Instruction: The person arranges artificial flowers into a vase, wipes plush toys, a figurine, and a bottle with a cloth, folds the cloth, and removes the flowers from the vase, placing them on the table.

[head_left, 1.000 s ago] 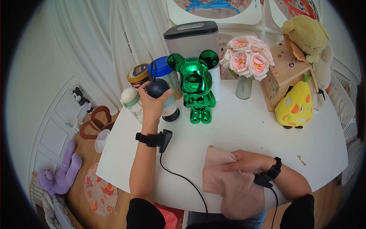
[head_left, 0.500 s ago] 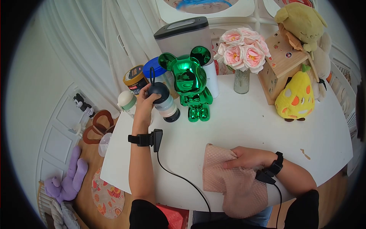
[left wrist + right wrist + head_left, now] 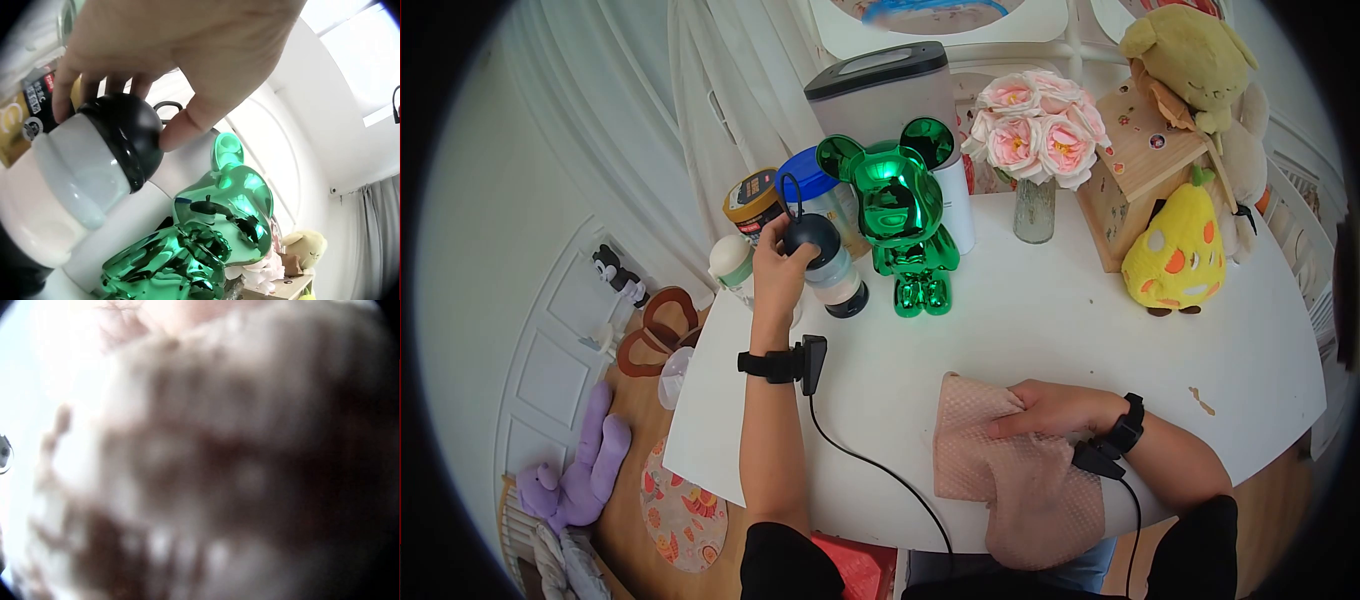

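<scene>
My left hand [image 3: 778,275] holds a bottle [image 3: 835,280] by its round black lid, thumb on the near side and fingers on the far side. In the left wrist view the bottle [image 3: 69,175] shows a pale, see-through body and a dark base. A black loop stands up from the lid. The shiny green bear figure [image 3: 905,200] is just right of the bottle. Near the front edge of the table my right hand [image 3: 1060,408] grips a pink textured cloth [image 3: 1040,510], thumb on top. The cloth [image 3: 187,469] fills the right wrist view as a blur.
Left of the bottle is a white-lidded container [image 3: 730,262]; behind stand a yellow-lidded tub [image 3: 755,205], a blue-lidded jar [image 3: 808,172] and a tall bin [image 3: 880,105]. A flower vase [image 3: 1035,215], wooden house [image 3: 1135,170] and yellow pear plush [image 3: 1175,255] occupy the right side.
The head view has shifted slightly. My left hand and the black lid appear lower beside the jars, and more of the bottle's body shows. My right hand keeps its grip on the cloth.
</scene>
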### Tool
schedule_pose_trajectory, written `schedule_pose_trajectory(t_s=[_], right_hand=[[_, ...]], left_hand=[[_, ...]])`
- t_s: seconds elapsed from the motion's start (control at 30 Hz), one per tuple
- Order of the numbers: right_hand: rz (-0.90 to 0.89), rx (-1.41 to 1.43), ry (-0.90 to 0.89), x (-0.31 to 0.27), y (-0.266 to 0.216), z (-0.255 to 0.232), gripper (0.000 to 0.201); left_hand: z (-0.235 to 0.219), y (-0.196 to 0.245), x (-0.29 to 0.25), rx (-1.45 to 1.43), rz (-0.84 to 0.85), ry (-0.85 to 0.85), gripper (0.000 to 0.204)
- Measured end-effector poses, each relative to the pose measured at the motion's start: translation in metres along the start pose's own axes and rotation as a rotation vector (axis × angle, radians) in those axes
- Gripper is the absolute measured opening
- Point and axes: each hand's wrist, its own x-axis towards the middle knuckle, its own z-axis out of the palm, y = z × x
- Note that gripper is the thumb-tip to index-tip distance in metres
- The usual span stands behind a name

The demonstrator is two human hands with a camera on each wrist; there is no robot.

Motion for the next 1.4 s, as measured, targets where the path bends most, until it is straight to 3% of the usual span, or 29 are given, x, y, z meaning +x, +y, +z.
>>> schedule_pose_trajectory(t_s=[0.13,0.2,0.23,0.3,0.33,0.4,0.5,0.63,0.7,0.83,0.9,1.03,1.1,1.23,1.3,1.4], right_hand=[[-0.007,0.012,0.016,0.000,0.001,0.001,0.042],[0.020,0.011,0.008,0.000,-0.001,0.000,0.042],[0.044,0.011,0.004,0.000,-0.001,0.000,0.042],[0.044,0.013,0.007,-0.001,-0.003,0.000,0.043],[0.044,0.014,0.009,-0.002,-0.004,0.000,0.043],[0.035,0.024,0.012,-0.002,-0.002,0.001,0.042],[0.020,0.035,0.009,0.000,0.000,0.001,0.042],[0.024,0.049,0.003,-0.003,-0.004,0.001,0.043],[0.041,0.025,0.003,0.000,0.000,-0.001,0.043],[-0.002,0.023,-0.005,-0.002,-0.002,0.000,0.045],[0.010,0.027,0.003,-0.002,-0.001,0.000,0.045],[0.010,0.004,0.025,-0.003,-0.003,0.001,0.045],[0.021,0.018,0.012,-0.002,-0.002,0.000,0.044],[0.005,0.032,-0.007,-0.002,-0.002,0.000,0.044],[0.009,0.026,-0.006,-0.002,-0.002,-0.001,0.044],[0.007,0.021,-0.001,-0.001,0.000,-0.001,0.044]], left_hand=[[0.011,0.007,-0.009,0.210,0.025,0.109,0.073],[0.016,-0.002,-0.007,0.547,0.132,0.330,0.073],[0.015,-0.004,-0.006,0.547,0.133,0.330,0.073],[0.013,0.006,-0.006,0.161,0.001,0.205,0.072],[0.012,0.007,-0.007,0.161,0.002,0.203,0.072],[0.007,0.008,-0.008,0.092,-0.062,0.045,0.075],[0.004,0.000,-0.003,-0.103,0.016,-0.096,0.075],[0.010,-0.005,-0.004,0.180,0.078,0.066,0.073],[0.022,0.000,-0.010,0.529,0.132,0.260,0.066],[0.010,-0.018,0.001,0.381,0.234,0.193,0.067],[0.004,-0.012,0.002,0.031,0.085,-0.034,0.068],[0.015,-0.025,0.002,0.189,0.166,0.100,0.065],[0.024,-0.021,-0.006,0.618,0.305,0.293,0.060],[0.012,-0.021,0.001,0.433,0.320,0.176,0.060],[0.009,-0.016,0.000,0.365,0.222,0.119,0.062],[0.011,-0.010,-0.004,0.471,0.194,0.188,0.061]])
